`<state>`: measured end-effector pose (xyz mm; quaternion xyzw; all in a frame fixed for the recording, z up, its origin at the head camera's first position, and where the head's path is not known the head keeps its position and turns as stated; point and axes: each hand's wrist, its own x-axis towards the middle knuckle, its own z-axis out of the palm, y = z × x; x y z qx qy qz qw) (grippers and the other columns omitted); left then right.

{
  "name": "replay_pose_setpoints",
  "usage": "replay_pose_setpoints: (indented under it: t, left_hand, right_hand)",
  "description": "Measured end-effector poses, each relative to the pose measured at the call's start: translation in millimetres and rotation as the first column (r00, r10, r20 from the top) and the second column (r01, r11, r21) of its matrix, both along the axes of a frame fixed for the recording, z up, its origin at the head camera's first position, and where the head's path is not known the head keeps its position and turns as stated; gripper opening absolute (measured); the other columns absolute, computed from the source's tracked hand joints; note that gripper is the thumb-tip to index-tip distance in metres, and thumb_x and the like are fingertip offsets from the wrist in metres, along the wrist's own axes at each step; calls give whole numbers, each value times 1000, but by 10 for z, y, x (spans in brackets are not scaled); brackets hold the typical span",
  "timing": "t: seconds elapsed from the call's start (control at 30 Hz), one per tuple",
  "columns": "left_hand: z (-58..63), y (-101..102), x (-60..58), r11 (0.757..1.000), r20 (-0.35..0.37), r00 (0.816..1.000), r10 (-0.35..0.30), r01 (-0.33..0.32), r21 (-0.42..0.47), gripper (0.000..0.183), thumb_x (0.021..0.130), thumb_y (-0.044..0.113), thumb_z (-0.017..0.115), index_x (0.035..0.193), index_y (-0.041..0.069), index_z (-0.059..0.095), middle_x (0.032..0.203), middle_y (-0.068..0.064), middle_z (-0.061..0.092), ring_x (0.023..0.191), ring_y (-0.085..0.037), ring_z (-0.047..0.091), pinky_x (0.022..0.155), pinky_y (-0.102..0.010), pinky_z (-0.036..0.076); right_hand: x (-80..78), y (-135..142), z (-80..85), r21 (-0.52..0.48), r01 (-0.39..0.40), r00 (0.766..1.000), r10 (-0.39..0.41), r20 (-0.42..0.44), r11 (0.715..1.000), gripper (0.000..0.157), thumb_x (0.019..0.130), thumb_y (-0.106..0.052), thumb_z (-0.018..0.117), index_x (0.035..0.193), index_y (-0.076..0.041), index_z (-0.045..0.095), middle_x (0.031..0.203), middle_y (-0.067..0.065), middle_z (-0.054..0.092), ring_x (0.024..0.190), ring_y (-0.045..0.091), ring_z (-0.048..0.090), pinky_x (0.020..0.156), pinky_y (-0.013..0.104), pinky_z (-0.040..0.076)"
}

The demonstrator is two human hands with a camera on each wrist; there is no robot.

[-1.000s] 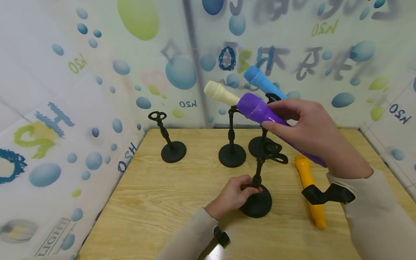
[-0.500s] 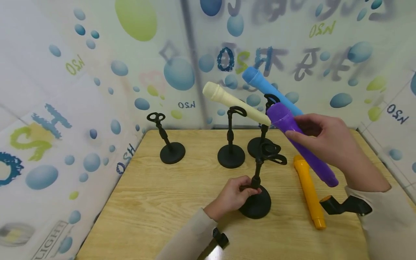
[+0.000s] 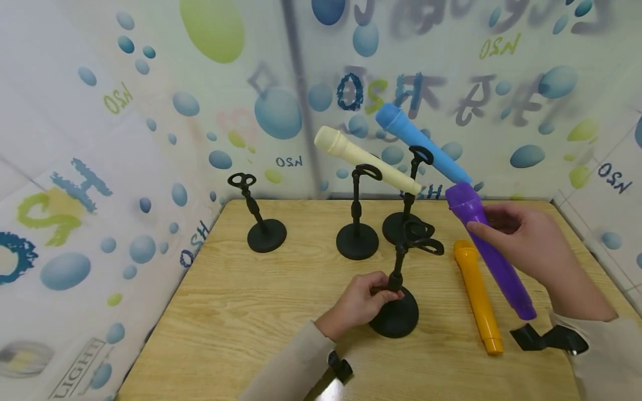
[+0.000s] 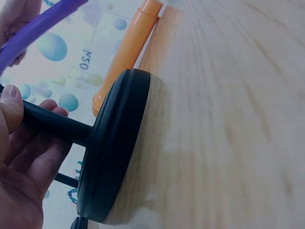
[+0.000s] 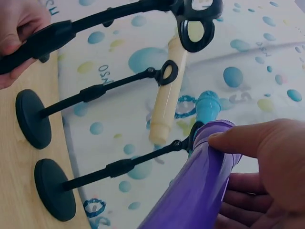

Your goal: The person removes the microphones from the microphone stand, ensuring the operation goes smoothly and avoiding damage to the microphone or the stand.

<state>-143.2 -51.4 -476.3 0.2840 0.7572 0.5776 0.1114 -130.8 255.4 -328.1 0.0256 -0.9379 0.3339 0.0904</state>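
Observation:
In the head view my right hand (image 3: 531,239) grips a purple toy microphone (image 3: 494,253) near its head, tilted above the table's right side. My left hand (image 3: 358,301) holds the lower pole of a black microphone stand (image 3: 395,312), whose base rests on the table; its clip at the top holds nothing. An orange microphone (image 3: 478,301) lies on the table between that stand and my right hand. In the left wrist view, thumb and fingers wrap the stand's pole (image 4: 52,121). The right wrist view shows my right thumb lying on the purple microphone (image 5: 195,176).
Behind, a cream microphone (image 3: 368,161) sits in a stand (image 3: 357,239) and a blue microphone (image 3: 423,142) in another stand (image 3: 396,225). A bare stand (image 3: 266,234) is at the back left. Patterned walls border the wooden table (image 3: 241,328).
My right hand has moved right and down with the purple microphone, away from the front stand's clip, uncovering the cream and blue microphones. My left hand stays on the stand.

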Motion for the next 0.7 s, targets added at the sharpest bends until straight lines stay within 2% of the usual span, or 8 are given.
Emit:
replay_pose_setpoints:
  t: [0.23, 0.5, 0.7]
  left_hand:
    - [-13, 0, -13, 1000, 16, 1000, -2, 2, 0, 10, 102, 1, 71, 111, 0, 74, 110, -18, 82, 105, -16, 81, 94, -19, 60]
    - [-3, -1, -13, 1000, 14, 1000, 0, 0, -5, 9, 102, 1, 71, 110, 0, 74, 109, -17, 83, 105, -17, 81, 94, -19, 60]
    - [-9, -2, -5, 1000, 29, 1000, -1, 1, 0, 9, 102, 2, 71, 110, -1, 74, 109, -18, 82, 106, -16, 81, 95, -19, 60]
  right_hand:
    - [34, 176, -263, -1, 60, 996, -60, 65, 998, 67, 106, -47, 68, 140, 11, 62, 125, 35, 72, 107, 48, 71, 64, 12, 50]
    - [97, 306, -516, -9, 117, 986, -115, 122, 993, 68, 107, -47, 66, 136, 15, 62, 120, 37, 72, 90, 36, 73, 59, 22, 56]
    - [125, 414, -685, -10, 164, 972, -160, 170, 986, 74, 107, -50, 65, 138, 18, 59, 125, 41, 67, 94, 41, 72, 58, 22, 55]
